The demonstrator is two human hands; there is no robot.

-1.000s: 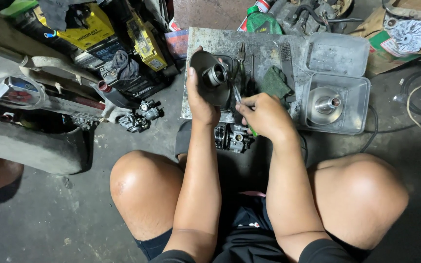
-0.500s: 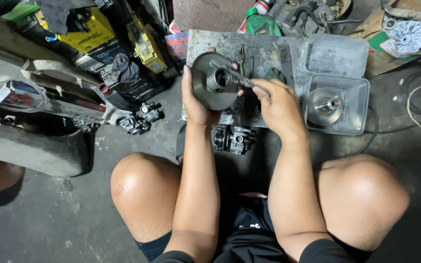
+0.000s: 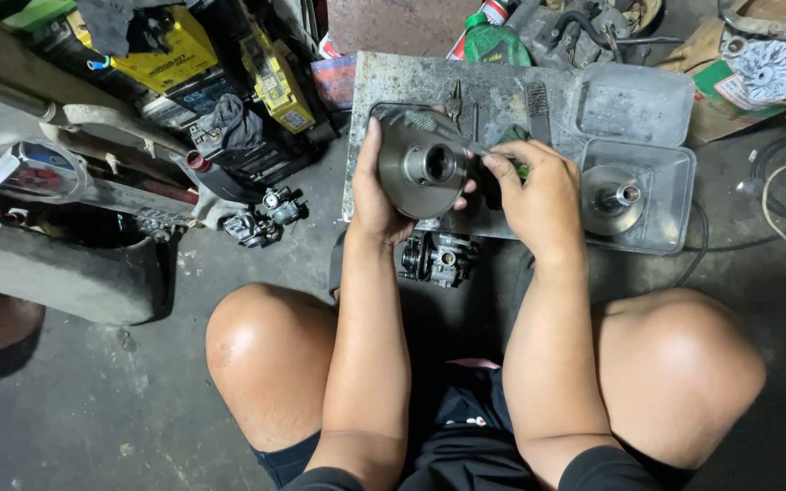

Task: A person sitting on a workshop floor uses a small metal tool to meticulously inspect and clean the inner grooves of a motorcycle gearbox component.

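Note:
My left hand (image 3: 377, 191) grips a round grey metal pulley disc (image 3: 420, 162) by its rim, its hollow centre hub facing up toward me. My right hand (image 3: 534, 195) holds a thin metal tool (image 3: 477, 150) whose tip points at the hub's opening. Both hands hover over a worn metal board (image 3: 393, 77) on the floor. A dark carburettor (image 3: 440, 257) lies on the ground just below the disc, between my bare knees.
A clear plastic tray (image 3: 666, 173) right of my hand holds a second pulley half (image 3: 611, 197); its lid (image 3: 634, 100) lies behind. Pliers (image 3: 455, 98) and a wire brush (image 3: 537, 100) rest on the board. Yellow boxes (image 3: 175, 50), small carburettors (image 3: 261, 218) and a scooter panel (image 3: 47, 264) crowd the left.
The disc has been lifted and turned so its hub faces up. My right hand rose from near the carburettor to the hub with the thin tool.

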